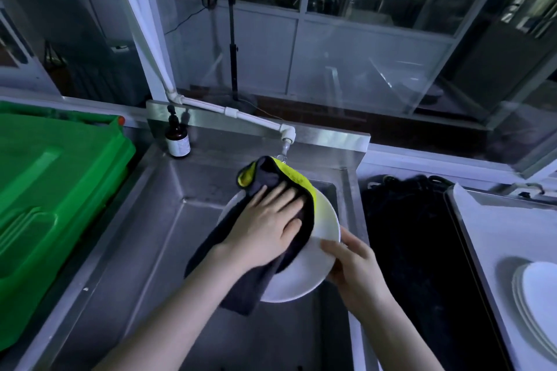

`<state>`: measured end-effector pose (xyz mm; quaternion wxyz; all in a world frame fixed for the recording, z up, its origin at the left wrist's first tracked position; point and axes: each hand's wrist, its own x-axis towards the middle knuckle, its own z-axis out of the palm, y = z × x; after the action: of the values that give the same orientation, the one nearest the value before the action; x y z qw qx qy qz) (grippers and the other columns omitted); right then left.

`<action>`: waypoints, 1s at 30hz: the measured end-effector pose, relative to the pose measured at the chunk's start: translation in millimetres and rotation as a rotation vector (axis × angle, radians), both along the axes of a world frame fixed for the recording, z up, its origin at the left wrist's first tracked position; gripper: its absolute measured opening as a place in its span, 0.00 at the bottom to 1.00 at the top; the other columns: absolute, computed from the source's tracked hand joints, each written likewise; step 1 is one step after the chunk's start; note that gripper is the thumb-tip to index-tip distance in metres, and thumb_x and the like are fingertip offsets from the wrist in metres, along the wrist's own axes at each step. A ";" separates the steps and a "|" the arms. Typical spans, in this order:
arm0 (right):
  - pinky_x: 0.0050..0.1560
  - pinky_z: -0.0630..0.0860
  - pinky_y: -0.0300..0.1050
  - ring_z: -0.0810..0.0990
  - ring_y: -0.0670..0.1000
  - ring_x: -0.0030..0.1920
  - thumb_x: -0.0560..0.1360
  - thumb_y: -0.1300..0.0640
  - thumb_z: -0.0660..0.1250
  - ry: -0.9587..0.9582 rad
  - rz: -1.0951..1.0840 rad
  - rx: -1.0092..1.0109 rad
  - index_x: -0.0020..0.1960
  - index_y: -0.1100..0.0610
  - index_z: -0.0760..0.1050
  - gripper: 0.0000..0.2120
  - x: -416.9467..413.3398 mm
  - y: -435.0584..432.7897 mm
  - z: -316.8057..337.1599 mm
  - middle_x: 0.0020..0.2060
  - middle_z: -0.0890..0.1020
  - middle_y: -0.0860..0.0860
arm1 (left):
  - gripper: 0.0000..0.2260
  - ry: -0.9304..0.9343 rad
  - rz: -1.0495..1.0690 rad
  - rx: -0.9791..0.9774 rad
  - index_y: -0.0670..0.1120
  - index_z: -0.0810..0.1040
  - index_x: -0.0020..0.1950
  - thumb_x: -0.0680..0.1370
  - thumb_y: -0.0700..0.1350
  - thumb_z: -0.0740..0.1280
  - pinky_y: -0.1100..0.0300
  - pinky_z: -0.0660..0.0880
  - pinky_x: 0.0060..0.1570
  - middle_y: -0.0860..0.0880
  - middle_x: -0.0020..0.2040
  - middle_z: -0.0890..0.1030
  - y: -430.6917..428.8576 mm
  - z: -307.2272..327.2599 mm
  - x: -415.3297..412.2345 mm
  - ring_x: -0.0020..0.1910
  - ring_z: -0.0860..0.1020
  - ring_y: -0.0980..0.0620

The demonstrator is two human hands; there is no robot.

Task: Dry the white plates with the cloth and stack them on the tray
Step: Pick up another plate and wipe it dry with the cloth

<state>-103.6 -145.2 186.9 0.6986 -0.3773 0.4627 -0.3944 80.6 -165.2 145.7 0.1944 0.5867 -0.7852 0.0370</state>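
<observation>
A white plate (pixel 301 274) is held tilted above the sink (pixel 168 250), under the tap (pixel 285 137). Its right rim is gripped by the right hand (pixel 355 268), thumb on the face, the other fingers curled behind. A dark cloth (pixel 241 289) with a yellow underside is pressed onto the plate's face by the left hand (pixel 265 226), its fingers (pixel 283 199) laid straight and slightly spread. Part of the cloth hangs off the plate's left edge.

At far right, a stack of white plates (pixel 539 289) is seen on the tray (pixel 488 226). A black mat (pixel 407 250) lies between sink and tray. A brown pump bottle (pixel 177 138) is set at the sink's back corner; its white label cannot be read. A green crate (pixel 45 190) is noted at left.
</observation>
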 end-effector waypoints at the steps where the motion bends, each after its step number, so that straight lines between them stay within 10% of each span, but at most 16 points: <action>1: 0.37 0.77 0.45 0.81 0.54 0.40 0.76 0.72 0.61 -0.006 -0.036 -0.006 0.50 0.56 0.85 0.17 -2.3 -3.4 2.0 0.42 0.84 0.57 | 0.19 0.002 0.046 0.004 0.46 0.78 0.65 0.78 0.51 0.58 0.42 0.71 0.66 0.45 0.67 0.77 -2.7 1.7 8.2 0.68 0.74 0.43; 17: 0.42 0.79 0.48 0.82 0.55 0.43 0.76 0.71 0.62 -0.010 0.042 -0.010 0.51 0.55 0.85 0.17 9.1 -7.2 6.9 0.44 0.85 0.58 | 0.21 0.267 -0.039 -0.018 0.46 0.72 0.68 0.76 0.48 0.65 0.50 0.69 0.67 0.46 0.72 0.70 1.1 20.6 9.5 0.68 0.72 0.44; 30: 0.47 0.75 0.51 0.81 0.57 0.43 0.73 0.67 0.67 0.017 0.147 -0.006 0.52 0.57 0.84 0.12 5.4 -4.0 4.1 0.44 0.83 0.60 | 0.31 -0.065 -0.119 0.063 0.55 0.51 0.80 0.77 0.48 0.54 0.43 0.53 0.73 0.56 0.79 0.60 29.0 10.9 -6.4 0.79 0.54 0.53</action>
<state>-98.1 -149.2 191.0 0.7206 -0.4158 0.4382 -0.3403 74.2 -136.2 156.6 0.1518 0.5432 -0.8255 0.0195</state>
